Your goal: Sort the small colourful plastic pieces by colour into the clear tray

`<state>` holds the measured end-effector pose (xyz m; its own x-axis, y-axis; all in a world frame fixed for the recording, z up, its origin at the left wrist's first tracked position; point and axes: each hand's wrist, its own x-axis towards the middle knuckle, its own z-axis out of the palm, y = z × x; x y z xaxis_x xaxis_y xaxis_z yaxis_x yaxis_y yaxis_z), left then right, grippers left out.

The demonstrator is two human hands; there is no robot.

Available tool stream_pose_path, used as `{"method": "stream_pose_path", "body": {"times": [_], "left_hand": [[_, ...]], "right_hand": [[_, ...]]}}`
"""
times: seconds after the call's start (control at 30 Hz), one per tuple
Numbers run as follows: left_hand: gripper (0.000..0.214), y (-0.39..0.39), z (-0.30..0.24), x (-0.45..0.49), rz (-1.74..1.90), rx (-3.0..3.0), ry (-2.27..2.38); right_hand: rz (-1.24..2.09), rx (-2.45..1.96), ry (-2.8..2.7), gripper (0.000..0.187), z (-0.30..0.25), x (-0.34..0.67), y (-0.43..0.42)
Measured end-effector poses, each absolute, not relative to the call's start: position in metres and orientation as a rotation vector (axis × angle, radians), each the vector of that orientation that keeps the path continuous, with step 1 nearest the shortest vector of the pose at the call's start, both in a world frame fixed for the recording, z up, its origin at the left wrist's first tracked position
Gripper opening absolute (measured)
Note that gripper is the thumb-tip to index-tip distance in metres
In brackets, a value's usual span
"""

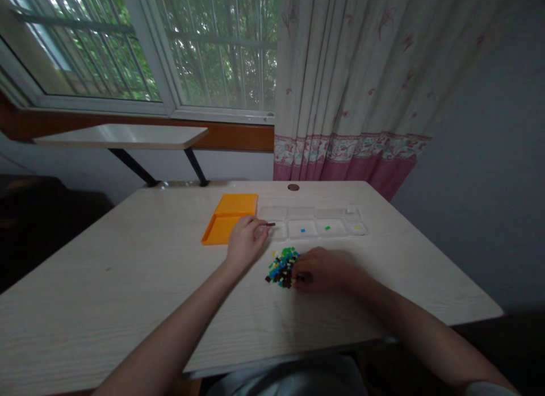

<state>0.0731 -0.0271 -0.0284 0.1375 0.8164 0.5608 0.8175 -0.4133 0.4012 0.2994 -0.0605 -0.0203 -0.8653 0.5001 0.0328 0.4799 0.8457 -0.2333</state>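
A small heap of tiny coloured pieces [281, 265], blue, green, yellow and dark brown, lies in the middle of the pale wooden table [128, 282]. My right hand [319, 270] rests on the table at the heap's right edge, fingers curled and pinching among the dark pieces. My left hand [246, 240] is closed in a pinch on a small dark brown piece [270, 224], held over the left end of a clear compartment tray [315, 222]. The tray's cells hold single blue, green and yellow pieces.
An orange box with its lid open [230, 219] lies just left of the tray. A round cable hole [293, 187] sits near the table's far edge. Behind are a small shelf [123, 136], a window and a patterned curtain [349, 89].
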Motion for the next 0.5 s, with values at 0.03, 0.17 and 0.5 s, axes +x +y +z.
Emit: {"method": "stream_pose_path", "body": {"times": [0.03, 0.17, 0.5], "left_hand": [[0.022, -0.024, -0.030, 0.073, -1.074, -2.349, -1.746], [0.021, -0.020, -0.032, 0.073, -0.808, -2.304, -1.849], [0.018, -0.037, -0.027, 0.074, -1.030, -2.604, -1.468]], "right_hand": [[0.350, -0.778, -2.925, 0.014, -0.020, 0.299, -0.061], [0.424, -0.767, -2.897, 0.015, -0.018, 0.300, -0.060], [0.852, -0.989, -2.259, 0.019, -0.034, 0.298, -0.051]]}}
